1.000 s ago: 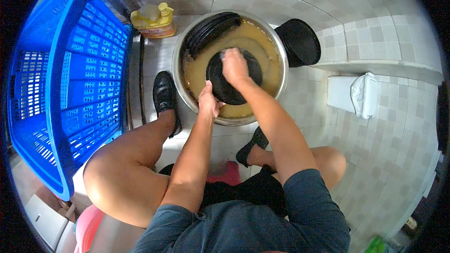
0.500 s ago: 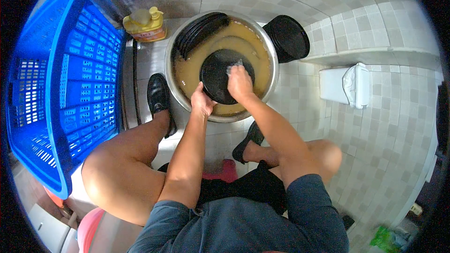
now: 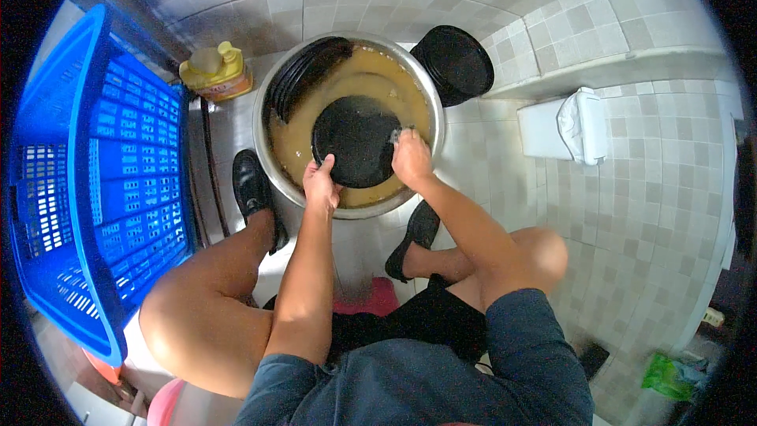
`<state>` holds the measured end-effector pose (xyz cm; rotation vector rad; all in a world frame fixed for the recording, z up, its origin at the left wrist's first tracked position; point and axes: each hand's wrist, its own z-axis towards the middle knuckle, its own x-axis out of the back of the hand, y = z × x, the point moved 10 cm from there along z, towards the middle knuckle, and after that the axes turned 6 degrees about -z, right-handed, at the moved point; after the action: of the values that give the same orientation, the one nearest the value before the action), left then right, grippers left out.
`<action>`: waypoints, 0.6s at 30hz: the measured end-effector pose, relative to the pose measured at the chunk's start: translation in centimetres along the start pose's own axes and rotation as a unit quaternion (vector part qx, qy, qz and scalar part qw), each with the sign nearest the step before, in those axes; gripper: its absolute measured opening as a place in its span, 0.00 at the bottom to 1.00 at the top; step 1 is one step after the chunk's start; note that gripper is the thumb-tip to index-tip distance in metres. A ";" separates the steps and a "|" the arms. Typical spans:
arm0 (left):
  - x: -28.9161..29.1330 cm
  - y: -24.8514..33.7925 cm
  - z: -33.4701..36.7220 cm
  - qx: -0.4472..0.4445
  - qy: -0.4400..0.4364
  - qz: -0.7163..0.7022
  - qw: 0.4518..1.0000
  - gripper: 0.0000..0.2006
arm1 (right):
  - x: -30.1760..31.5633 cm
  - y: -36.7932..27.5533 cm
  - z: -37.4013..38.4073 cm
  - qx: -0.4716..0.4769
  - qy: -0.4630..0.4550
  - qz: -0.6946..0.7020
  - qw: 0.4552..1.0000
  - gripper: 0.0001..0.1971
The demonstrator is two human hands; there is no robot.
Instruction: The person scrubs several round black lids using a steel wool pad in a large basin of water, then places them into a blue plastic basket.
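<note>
A round black plate (image 3: 355,142) lies tilted over murky, yellowish water in a wide metal basin (image 3: 262,146). My left hand (image 3: 322,185) grips its lower left edge, the thumb on top. My right hand (image 3: 412,159) is closed on a silvery scouring pad (image 3: 396,135) at the plate's right edge; the fingers mostly hide the pad. Several black plates (image 3: 303,79) lean in a row at the basin's upper left, partly in the water. Another rounded shape shows faintly under the surface behind the held plate.
Beyond the basin's right rim stands a stack of black plates (image 3: 453,63). A yellow jug (image 3: 217,75) sits at the back left. A large blue crate (image 3: 134,181) rises on the left, and a white lidded bin (image 3: 556,128) stands right by the tiled wall (image 3: 378,4).
My right hand and the scouring pad have moved from the plate's upper middle to its right edge. My left hand keeps its grip. The whole view has shifted slightly.
</note>
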<state>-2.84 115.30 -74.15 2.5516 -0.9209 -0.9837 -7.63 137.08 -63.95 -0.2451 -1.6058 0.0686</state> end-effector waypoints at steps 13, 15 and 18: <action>0.8 -1.0 1.0 0.067 -0.069 0.037 0.995 0.27 | -1.9 -15.1 7.6 0.165 -0.018 0.024 0.986 0.08; -0.8 -1.7 -0.3 0.134 -0.075 -0.107 0.982 0.36 | -2.3 -15.9 3.7 0.235 -0.045 0.014 0.971 0.09; 1.0 0.6 1.5 0.072 -0.111 -0.160 0.978 0.39 | -0.9 -17.7 -2.2 0.290 -0.051 0.072 0.953 0.07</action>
<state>-3.56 114.22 -75.51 2.8162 -0.6636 -1.3604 -7.50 119.43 -61.25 0.1028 -1.5961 0.6653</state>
